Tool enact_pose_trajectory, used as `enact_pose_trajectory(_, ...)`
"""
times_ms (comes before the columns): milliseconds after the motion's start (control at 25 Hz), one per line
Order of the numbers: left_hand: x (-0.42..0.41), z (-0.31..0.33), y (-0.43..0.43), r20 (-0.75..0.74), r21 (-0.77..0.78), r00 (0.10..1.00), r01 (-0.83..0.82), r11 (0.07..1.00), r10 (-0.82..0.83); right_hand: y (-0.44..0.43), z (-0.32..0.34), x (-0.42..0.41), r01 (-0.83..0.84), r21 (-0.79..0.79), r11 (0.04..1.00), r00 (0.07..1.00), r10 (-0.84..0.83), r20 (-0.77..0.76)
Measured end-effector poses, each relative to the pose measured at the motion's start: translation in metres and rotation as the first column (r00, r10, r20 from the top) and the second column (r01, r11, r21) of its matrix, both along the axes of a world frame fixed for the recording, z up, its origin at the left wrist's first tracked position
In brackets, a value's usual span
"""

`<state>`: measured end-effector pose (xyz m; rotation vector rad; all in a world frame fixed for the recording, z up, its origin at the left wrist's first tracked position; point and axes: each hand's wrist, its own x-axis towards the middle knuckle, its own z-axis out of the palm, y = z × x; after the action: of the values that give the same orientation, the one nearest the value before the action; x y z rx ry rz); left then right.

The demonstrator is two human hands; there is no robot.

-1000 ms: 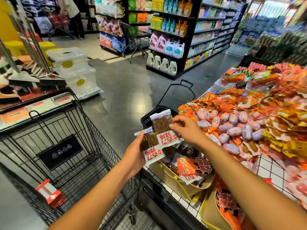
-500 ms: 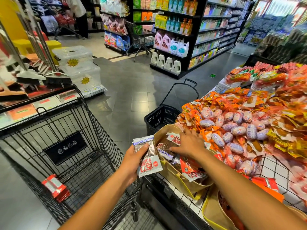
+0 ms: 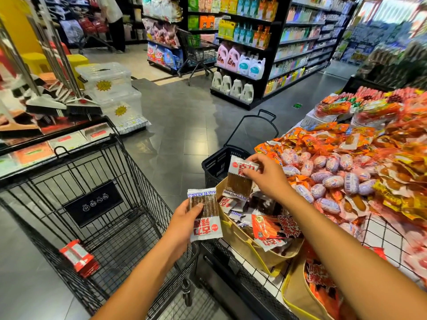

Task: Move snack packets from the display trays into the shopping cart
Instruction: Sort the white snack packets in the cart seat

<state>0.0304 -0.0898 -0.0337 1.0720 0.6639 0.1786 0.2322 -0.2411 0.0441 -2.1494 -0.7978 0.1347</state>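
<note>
A snack packet (image 3: 204, 215) is gripped by the left hand (image 3: 184, 221); another packet (image 3: 240, 179) is pinched by the right hand (image 3: 268, 175), above the tray (image 3: 240, 245).

black basket (image 3: 219, 162) on floor just beyond right hand (image 3: 265, 179) | detergent jugs (image 3: 246, 92) on shelf (image 3: 300, 42) far ahead | storage boxes (image 3: 106, 82), brooms (image 3: 46, 105) far ahead-left of left hand (image 3: 182, 225)

The snack packet (image 3: 204, 215) in the left hand (image 3: 184, 221) bears blue lettering, roughly "GULILABANG", above upside-down red Chinese characters. The second packet (image 3: 240, 181), in the right hand (image 3: 269, 177), shows red "古力".
</note>
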Motion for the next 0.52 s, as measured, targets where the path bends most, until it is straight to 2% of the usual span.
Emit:
enact_pose_trajectory(80,0.003,0.0,-0.001,-0.01,0.047,1.0,0.012,0.999,-0.011,-0.001,0.016,-0.009,-0.041,0.125,0.991,0.988,0.058,-0.14)
enact_pose_trajectory(200,0.009,0.005,-0.006,-0.021,0.021,0.997,0.08,0.997,-0.08,0.0,0.018,-0.035,-0.123,0.169,0.978,0.92,0.176,-0.351)
enact_pose_trajectory(280,0.012,0.013,-0.012,0.038,-0.118,0.99,0.142,0.983,-0.138,0.0,0.004,-0.054,-0.152,0.149,0.977,0.903,0.199,-0.382)
enact_pose_trajectory(360,0.014,0.017,-0.02,0.071,-0.159,0.978,0.204,0.966,-0.195,-0.001,-0.016,-0.067,-0.147,0.11,0.983,0.917,0.177,-0.357)
enact_pose_trajectory(520,0.018,0.012,-0.034,0.064,0.057,0.968,0.24,0.969,-0.244,-0.015,-0.025,-0.06,-0.067,0.154,0.986,0.9,0.126,-0.417)
